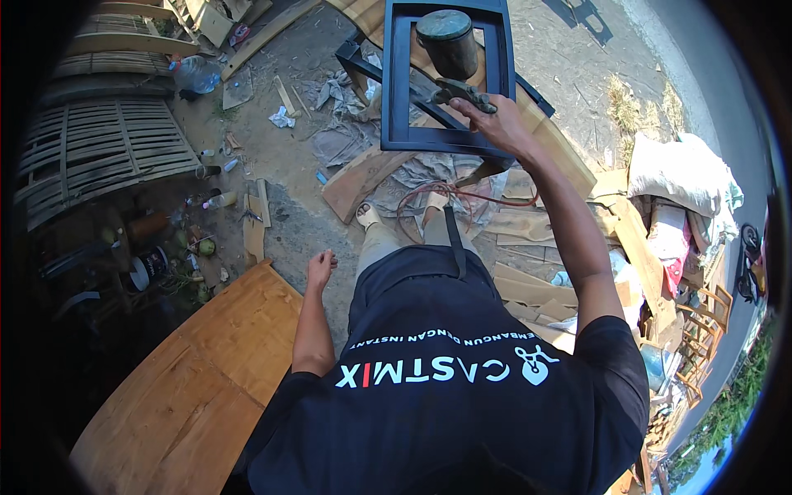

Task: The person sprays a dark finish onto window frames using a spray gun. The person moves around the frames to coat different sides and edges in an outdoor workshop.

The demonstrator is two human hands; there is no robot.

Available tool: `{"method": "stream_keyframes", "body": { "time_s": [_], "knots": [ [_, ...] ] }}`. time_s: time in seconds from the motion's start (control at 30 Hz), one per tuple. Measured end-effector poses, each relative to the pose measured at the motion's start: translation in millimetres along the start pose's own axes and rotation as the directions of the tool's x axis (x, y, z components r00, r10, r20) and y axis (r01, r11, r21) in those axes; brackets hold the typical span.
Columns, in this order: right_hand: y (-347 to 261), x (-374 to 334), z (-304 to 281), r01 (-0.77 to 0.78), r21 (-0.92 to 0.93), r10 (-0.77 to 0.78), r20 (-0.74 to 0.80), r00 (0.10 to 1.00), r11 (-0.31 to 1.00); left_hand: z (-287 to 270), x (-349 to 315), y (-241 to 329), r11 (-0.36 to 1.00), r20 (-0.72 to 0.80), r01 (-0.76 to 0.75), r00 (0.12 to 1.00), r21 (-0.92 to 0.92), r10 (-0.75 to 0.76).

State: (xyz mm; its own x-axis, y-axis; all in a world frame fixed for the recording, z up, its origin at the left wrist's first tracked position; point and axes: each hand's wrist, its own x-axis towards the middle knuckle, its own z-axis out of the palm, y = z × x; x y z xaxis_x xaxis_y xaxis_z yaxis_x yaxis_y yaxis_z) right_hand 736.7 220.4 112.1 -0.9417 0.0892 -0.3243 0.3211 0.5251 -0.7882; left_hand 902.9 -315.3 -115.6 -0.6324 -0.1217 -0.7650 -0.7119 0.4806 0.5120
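Observation:
My right hand [493, 124] is wrapped round the handle of a spray gun [454, 89]. A dark, lidded paint cup [446, 43] sits at the gun's far end. Beneath the gun stands a piece of furniture with a black-painted rectangular frame [394, 99], open in the middle; it looks like a stool or chair frame. Whether the gun touches it I cannot tell. My left hand [322, 266] hangs low at my left side, fingers curled, with nothing visible in it. A red hose [495, 198] loops near my feet and passes behind my right forearm.
A broad brown wooden panel [198, 371] lies at the lower left. Slatted bamboo panels [124, 136] stand at the left. Crumpled sheeting [338, 144] and loose boards [528, 289] cover the ground. White sacks [685, 177] and wooden chair frames [701, 330] are piled at the right beside a road.

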Motion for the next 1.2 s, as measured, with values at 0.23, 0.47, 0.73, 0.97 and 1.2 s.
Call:
{"method": "stream_keyframes", "body": {
  "time_s": [0.23, 0.47, 0.73, 0.97, 1.2],
  "knots": [
    [-20.1, 72.1, -8.1, 0.011, -0.04, -0.018, -0.164, 0.986, 0.999, -2.1, -1.3, -19.8, 0.999, -0.014, 0.033, 0.999, -0.031, -0.033],
    [-35.9, 123.2, -14.8, 0.063, -0.005, -0.061, -0.284, 0.957, 0.998, -5.4, -8.7, -42.3, 0.995, -0.032, 0.068, 0.997, -0.079, -0.07],
    [-24.1, 132.9, -12.3, 0.137, 0.012, -0.122, -0.381, 0.917, 0.99, -13.3, -13.2, -40.7, 0.987, -0.025, 0.122, 0.992, -0.105, -0.125],
    [12.4, 54.2, -14.7, -0.042, 0.146, 0.058, -0.109, 0.992, 0.988, -9.9, -19.7, -34.8, 0.993, -0.032, 0.117, 0.992, -0.035, -0.118],
    [28.3, -2.3, -15.9, -0.128, 0.14, 0.113, 0.11, 0.987, 0.982, 0.7, -17.4, -5.2, 0.996, -0.022, 0.088, 0.996, 0.019, -0.087]
  ]
}}
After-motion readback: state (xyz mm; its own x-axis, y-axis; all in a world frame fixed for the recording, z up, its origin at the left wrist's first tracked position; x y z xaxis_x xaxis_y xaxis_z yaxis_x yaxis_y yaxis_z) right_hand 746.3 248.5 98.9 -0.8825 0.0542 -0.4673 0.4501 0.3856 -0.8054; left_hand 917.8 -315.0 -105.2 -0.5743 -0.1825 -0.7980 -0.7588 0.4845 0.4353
